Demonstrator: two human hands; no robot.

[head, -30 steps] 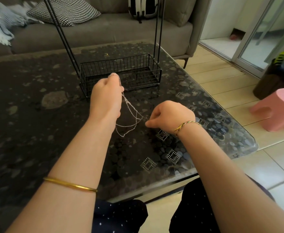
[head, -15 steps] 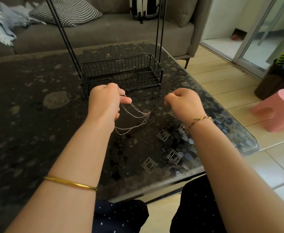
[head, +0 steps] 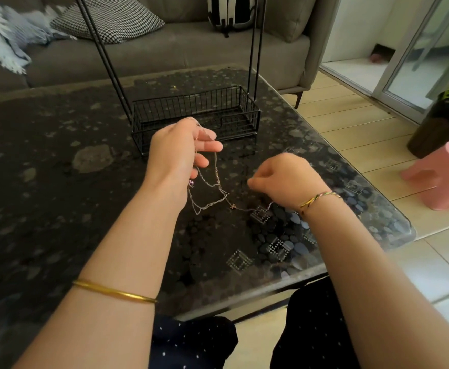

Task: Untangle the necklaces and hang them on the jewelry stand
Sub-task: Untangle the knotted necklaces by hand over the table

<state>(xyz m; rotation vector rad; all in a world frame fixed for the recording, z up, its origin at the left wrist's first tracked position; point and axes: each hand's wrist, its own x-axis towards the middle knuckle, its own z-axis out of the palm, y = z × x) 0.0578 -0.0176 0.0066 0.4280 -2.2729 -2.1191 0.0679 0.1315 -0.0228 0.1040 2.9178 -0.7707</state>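
Tangled necklaces [head: 209, 194] in left hand [head: 176, 153]

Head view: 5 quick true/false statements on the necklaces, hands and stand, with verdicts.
1. The necklaces dangle from the left hand. True.
2. The jewelry stand sits on the sofa. False: it stands on the table.
3. The right hand wears the plain gold bangle. False: that bangle is on the left arm; the right wrist has a twisted bracelet.
4. A small pendant shows on the chain between the hands. True.
5. A pink stool stands on the floor right of the table. True.
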